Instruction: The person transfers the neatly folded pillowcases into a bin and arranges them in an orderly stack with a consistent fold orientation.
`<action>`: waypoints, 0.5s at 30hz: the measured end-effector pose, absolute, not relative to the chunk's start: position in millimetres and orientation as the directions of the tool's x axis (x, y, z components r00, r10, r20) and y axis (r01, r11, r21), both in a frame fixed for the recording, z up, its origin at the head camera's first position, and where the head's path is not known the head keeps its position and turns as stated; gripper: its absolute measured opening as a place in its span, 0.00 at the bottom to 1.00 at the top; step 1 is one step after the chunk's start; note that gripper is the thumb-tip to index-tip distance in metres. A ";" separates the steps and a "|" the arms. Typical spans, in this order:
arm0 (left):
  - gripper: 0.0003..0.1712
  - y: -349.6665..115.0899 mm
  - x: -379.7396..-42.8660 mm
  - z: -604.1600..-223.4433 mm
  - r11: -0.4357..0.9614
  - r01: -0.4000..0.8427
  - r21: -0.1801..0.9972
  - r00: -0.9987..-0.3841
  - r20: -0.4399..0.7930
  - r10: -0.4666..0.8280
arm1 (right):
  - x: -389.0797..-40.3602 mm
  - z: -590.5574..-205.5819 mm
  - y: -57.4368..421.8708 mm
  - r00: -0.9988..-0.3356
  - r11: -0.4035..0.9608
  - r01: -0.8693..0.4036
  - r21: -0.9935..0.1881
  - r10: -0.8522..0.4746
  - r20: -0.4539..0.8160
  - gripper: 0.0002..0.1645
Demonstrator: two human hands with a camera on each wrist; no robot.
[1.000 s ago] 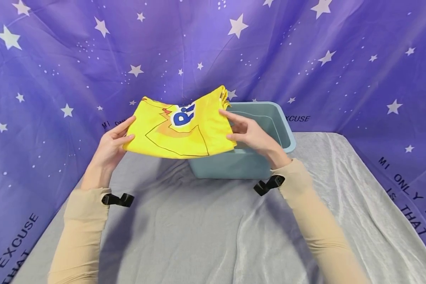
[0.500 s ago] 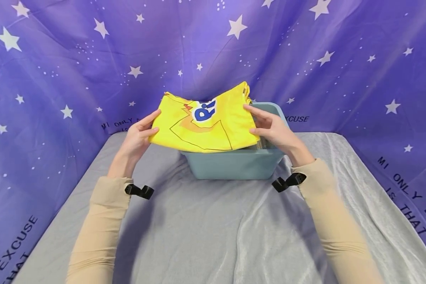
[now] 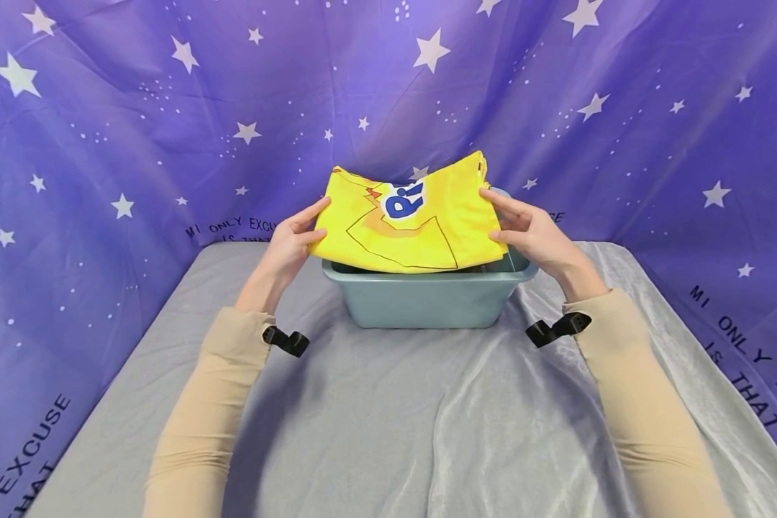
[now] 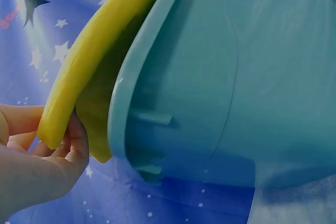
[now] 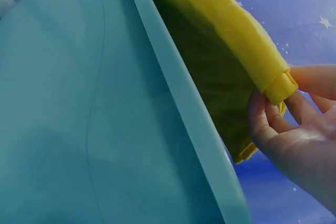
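Note:
Both hands hold a folded yellow garment [image 3: 421,230] level over a blue-grey plastic bin [image 3: 427,298]. Blue letters on white and an orange patch with dark outlines are printed on its top. At its left end my left hand [image 3: 291,241] pinches the folded layers, thumb on top and fingers beneath, as the left wrist view shows. My right hand [image 3: 537,234] pinches the opposite end the same way; stacked fold edges show there in the right wrist view. The garment covers most of the bin's opening, so the inside is largely hidden.
The bin stands on a grey velvety cloth [image 3: 362,417] toward the back of the table. Behind it hangs a purple curtain [image 3: 311,79] with white stars, which also runs down both sides. Each sleeve cuff carries a small black camera [image 3: 288,340].
Both hands have carried the garment to the right, from beside and partly over the bin to right above its opening. The grip of each hand looks the same; the bin has stayed put.

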State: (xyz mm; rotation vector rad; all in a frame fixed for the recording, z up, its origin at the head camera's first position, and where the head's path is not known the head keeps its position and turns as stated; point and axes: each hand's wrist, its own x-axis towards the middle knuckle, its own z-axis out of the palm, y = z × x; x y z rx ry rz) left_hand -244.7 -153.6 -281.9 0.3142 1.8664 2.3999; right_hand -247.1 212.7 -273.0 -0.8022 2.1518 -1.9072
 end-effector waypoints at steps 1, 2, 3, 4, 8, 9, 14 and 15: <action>0.30 -151.2 -245.5 -282.6 -0.227 0.057 0.972 -0.977 0.101 0.186 | -246.9 -273.1 215.1 -0.848 0.050 -0.281 -0.958 -0.480 0.224 0.36; 0.30 -149.0 -246.2 -283.4 -0.205 0.056 0.977 -0.979 0.094 0.181 | -246.9 -273.4 217.6 -0.851 0.054 -0.274 -0.960 -0.478 0.215 0.36; 0.30 -147.0 -246.8 -284.1 -0.184 0.053 0.982 -0.981 0.086 0.176 | -246.7 -273.5 219.8 -0.854 0.067 -0.275 -0.959 -0.476 0.211 0.36; 0.30 -145.2 -247.4 -284.9 -0.158 0.054 0.986 -0.983 0.080 0.167 | -246.5 -273.7 221.7 -0.857 0.081 -0.274 -0.958 -0.472 0.206 0.36; 0.30 -140.8 -249.4 -288.4 -0.057 0.048 0.997 -0.989 0.056 0.140 | -247.0 -275.9 226.9 -0.869 0.152 -0.274 -0.950 -0.462 0.177 0.37; 0.30 -140.0 -249.5 -289.0 -0.030 0.049 0.998 -0.990 0.053 0.130 | -247.2 -276.6 227.2 -0.871 0.166 -0.274 -0.947 -0.461 0.171 0.37; 0.30 -136.2 -251.1 -290.9 0.081 0.051 0.995 -0.994 0.043 0.103 | -248.4 -279.7 229.5 -0.889 0.228 -0.261 -0.938 -0.435 0.141 0.37; 0.30 -135.0 -251.4 -291.0 0.095 0.052 0.994 -0.994 0.042 0.098 | -248.6 -279.9 230.4 -0.893 0.234 -0.256 -0.938 -0.429 0.137 0.37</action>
